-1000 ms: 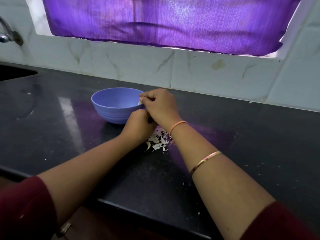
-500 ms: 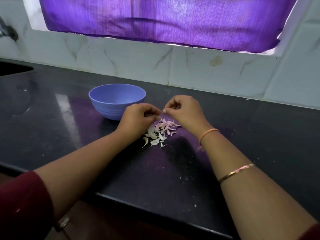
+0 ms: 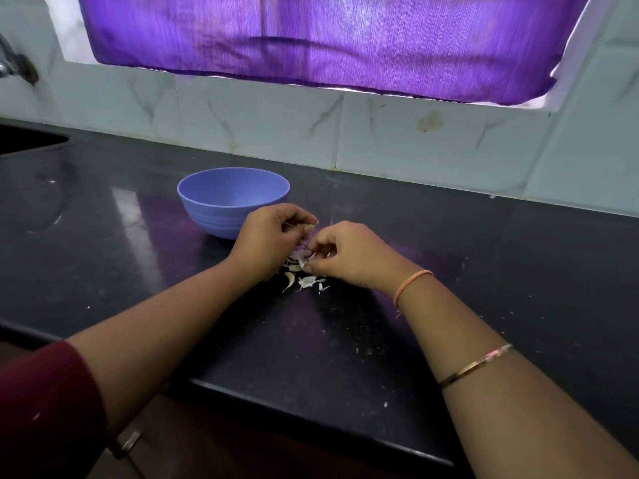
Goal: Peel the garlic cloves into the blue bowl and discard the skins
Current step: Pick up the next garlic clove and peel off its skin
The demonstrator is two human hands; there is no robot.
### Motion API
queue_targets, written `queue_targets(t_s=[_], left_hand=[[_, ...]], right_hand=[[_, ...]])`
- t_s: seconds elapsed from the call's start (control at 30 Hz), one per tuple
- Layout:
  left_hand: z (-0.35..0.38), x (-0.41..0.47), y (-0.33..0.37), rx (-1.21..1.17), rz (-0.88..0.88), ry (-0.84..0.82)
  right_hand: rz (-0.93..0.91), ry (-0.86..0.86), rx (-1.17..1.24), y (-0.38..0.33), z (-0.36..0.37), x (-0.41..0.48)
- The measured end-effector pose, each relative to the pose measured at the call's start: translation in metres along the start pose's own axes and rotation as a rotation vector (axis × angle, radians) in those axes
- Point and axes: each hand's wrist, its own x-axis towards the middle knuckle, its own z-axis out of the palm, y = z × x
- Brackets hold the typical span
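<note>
Head view: peeling step under way. Left hand [image 3: 273, 236] curled, contents hidden, cannot tell. Right hand [image 3: 349, 254] pinches skins [image 3: 306, 280] lying between hands on table [image 3: 345, 340]. Bowl [image 3: 233, 198] just beyond left hand. Next, likely: free a clove, drop it in bowl.

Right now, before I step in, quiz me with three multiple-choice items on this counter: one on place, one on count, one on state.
1. Where does the skin pile lie relative to the blue bowl?
A. inside it
B. behind it, by the wall
C. on the counter, in front and to its right

2. How many bands circle the right forearm?
A. two
B. one
C. none

3. What are the left hand and right hand doing?
A. lying flat
B. pinching a garlic piece
C. reaching into the bowl

Answers:
1 C: the skins sit on the black surface, nearer the person than the bowl.
2 A: an orange band and a gold bangle show.
3 B: curled fingers meet over the pile.
</note>
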Motion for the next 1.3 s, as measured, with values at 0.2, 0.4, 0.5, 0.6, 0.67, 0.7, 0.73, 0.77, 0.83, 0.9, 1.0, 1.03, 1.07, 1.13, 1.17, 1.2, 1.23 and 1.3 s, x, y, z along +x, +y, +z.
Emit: queue_targets(t_s=[0.2, 0.4, 0.5, 0.6, 0.67, 0.7, 0.73, 0.77, 0.83, 0.9, 1.0, 1.03, 1.07, 1.13, 1.17, 1.2, 1.23, 1.3], left_hand=[[0.001, -0.001, 0.002, -0.032, -0.013, -0.011], [0.001, -0.005, 0.007, -0.083, -0.013, -0.043], [0.001, -0.006, 0.009, -0.124, -0.016, -0.074], [0.001, -0.006, 0.009, -0.166, -0.015, -0.116], [0.001, -0.006, 0.009, -0.187, -0.011, -0.133], [0.0, -0.006, 0.008, -0.19, -0.006, -0.127], [0.0, -0.006, 0.008, -0.202, -0.003, -0.113], [0.0, -0.005, 0.008, -0.227, -0.006, -0.097], [-0.001, -0.004, 0.009, -0.281, -0.019, -0.078], [-0.001, -0.005, 0.011, -0.322, -0.026, -0.074], [-0.001, -0.006, 0.013, -0.36, -0.029, -0.074], [-0.001, -0.006, 0.014, -0.365, -0.032, -0.076], [-0.001, -0.006, 0.014, -0.363, -0.035, -0.08], [-0.001, -0.006, 0.013, -0.338, -0.034, -0.092], [-0.001, -0.006, 0.013, -0.322, -0.03, -0.1], [0.0, -0.006, 0.012, -0.309, -0.027, -0.107], [0.0, -0.006, 0.012, -0.305, -0.027, -0.112], [0.001, -0.006, 0.011, -0.312, -0.035, -0.107]], right_hand=[[0.025, 0.061, 0.07, 0.007, -0.001, 0.0], [0.029, 0.179, 0.139, 0.017, -0.006, 0.001], [0.023, 0.228, 0.14, 0.019, -0.007, 0.002], [0.029, 0.284, 0.143, 0.02, -0.007, 0.004], [0.035, 0.316, 0.182, 0.021, -0.007, 0.004], [0.041, 0.326, 0.214, 0.022, -0.007, 0.005], [0.05, 0.333, 0.259, 0.022, -0.007, 0.005], [0.061, 0.34, 0.316, 0.022, -0.007, 0.006], [0.084, 0.352, 0.436, 0.022, -0.006, 0.007], [0.108, 0.35, 0.534, 0.022, -0.006, 0.007], [0.125, 0.336, 0.613, 0.021, -0.004, 0.006], [0.13, 0.342, 0.62, 0.021, -0.004, 0.006], [0.133, 0.352, 0.626, 0.02, -0.004, 0.006], [0.136, 0.375, 0.632, 0.019, -0.005, 0.005], [0.137, 0.384, 0.636, 0.019, -0.006, 0.005], [0.14, 0.39, 0.647, 0.019, -0.006, 0.004], [0.145, 0.393, 0.667, 0.019, -0.007, 0.004], [0.154, 0.402, 0.719, 0.019, -0.008, 0.003]])
